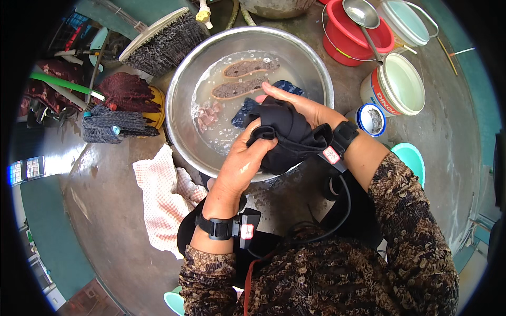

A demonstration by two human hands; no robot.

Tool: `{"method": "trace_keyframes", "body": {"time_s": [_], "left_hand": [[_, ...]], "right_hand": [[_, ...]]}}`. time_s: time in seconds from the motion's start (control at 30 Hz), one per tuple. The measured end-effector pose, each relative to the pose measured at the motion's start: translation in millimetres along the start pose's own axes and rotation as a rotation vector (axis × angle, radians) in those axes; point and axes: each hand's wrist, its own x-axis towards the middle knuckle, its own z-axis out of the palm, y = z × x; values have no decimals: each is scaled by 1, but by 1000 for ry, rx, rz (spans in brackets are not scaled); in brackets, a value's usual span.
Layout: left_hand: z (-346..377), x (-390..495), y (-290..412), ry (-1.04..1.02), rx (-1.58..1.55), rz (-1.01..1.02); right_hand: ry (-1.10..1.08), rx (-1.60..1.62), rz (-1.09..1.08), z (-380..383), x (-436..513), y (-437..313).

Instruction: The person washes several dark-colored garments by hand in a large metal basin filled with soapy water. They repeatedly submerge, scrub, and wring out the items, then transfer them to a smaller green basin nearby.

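A bunched black cloth garment is held over the near side of a large metal basin. My left hand grips its edge, thumb pressed on a fold. My right hand lies along the far side of the cloth, its fingers partly hidden behind it. In the basin's cloudy, bubbly water lie two brown patterned insoles, side by side. Dark blue cloth shows beyond the garment, and a small pinkish cloth floats at the left.
At the left stand a mop, a grey-blue mop head and a yellow bucket. A checked towel hangs near my left forearm. Rightward are a red bucket, a metal ladle, a white pail and a small tub.
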Motion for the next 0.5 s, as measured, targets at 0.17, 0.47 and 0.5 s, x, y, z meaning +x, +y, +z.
{"method": "trace_keyframes", "body": {"time_s": [0.17,0.47,0.5], "left_hand": [[-7,1,5,137,-47,49],[-41,6,16,333,-562,101],[-41,7,16,290,-597,122]], "right_hand": [[-80,62,-195,-2,-8,-23],[70,163,-613,-15,-14,-47],[52,128,-563,-9,-11,-38]]}}
